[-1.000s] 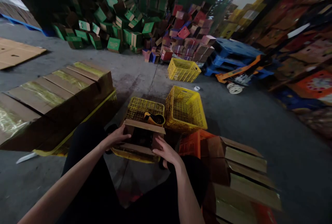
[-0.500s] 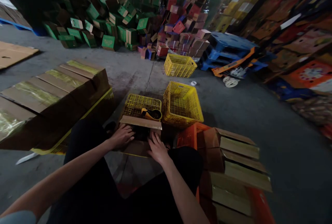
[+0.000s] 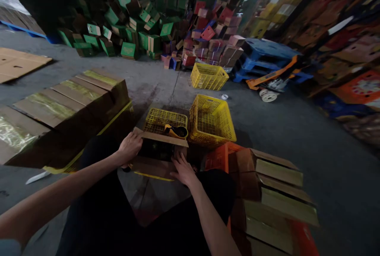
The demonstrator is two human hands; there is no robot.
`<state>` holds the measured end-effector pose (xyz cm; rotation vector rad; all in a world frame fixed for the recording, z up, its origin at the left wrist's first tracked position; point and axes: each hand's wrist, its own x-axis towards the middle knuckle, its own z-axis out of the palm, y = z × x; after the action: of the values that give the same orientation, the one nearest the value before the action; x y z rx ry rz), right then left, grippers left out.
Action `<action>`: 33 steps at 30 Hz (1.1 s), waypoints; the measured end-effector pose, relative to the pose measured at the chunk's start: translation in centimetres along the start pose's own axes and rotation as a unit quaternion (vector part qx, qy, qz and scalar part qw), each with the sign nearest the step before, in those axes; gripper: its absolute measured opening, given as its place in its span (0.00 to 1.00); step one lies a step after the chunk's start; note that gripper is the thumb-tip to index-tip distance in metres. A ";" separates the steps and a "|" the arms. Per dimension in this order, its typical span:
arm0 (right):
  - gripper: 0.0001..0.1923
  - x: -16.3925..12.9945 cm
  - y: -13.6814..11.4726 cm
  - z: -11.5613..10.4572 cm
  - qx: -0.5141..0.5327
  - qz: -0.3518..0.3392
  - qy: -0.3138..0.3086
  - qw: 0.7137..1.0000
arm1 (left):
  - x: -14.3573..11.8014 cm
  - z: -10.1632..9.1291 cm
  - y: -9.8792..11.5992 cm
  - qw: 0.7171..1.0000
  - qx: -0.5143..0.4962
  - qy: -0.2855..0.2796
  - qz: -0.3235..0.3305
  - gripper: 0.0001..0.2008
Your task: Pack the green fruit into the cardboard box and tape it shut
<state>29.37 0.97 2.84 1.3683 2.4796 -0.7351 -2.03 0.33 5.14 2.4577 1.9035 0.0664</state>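
Observation:
An open cardboard box [image 3: 156, 167] sits between my knees on an upturned yellow crate [image 3: 154, 117], its far flap raised. Dark contents show inside, too dim to identify. My left hand [image 3: 131, 147] is closed around the box's left edge, near the corner of the far flap. At the opposite end, my right hand [image 3: 184, 169] lies on the right side flap with its fingers stretched out. Just beyond the far flap, a yellow-and-black tape dispenser [image 3: 170, 130] rests on the crate.
Taped cartons [image 3: 63, 97] stand in a row at my left. More cartons [image 3: 274, 173] rest on an orange crate [image 3: 218, 158] at my right. Yellow crates [image 3: 212, 119] stand ahead, with a pallet jack [image 3: 271, 78] by blue pallets [image 3: 267, 48]. Green boxes [image 3: 129, 50] are heaped behind.
My left hand has moved out of the box opening to its left edge and closed there. My right hand stays at the right flap. The view has shifted slightly.

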 end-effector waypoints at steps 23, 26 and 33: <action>0.21 1.1 -2.5 -2.3 -0.041 -0.054 0.105 0.992 | 3.4 6.2 3.8 0.980 -0.061 0.036 -0.186 0.41; 0.20 1.0 -3.1 -3.3 -0.090 -0.013 0.183 0.979 | 3.6 6.3 4.0 0.978 -0.063 0.044 -0.194 0.42; 0.18 -0.9 -0.3 -3.9 -0.183 0.140 0.248 0.941 | 4.0 6.4 4.2 0.976 -0.039 0.029 -0.213 0.41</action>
<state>29.86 2.20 6.65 1.8641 2.4945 0.1542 3.36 3.15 -0.97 1.9667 2.3548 0.1974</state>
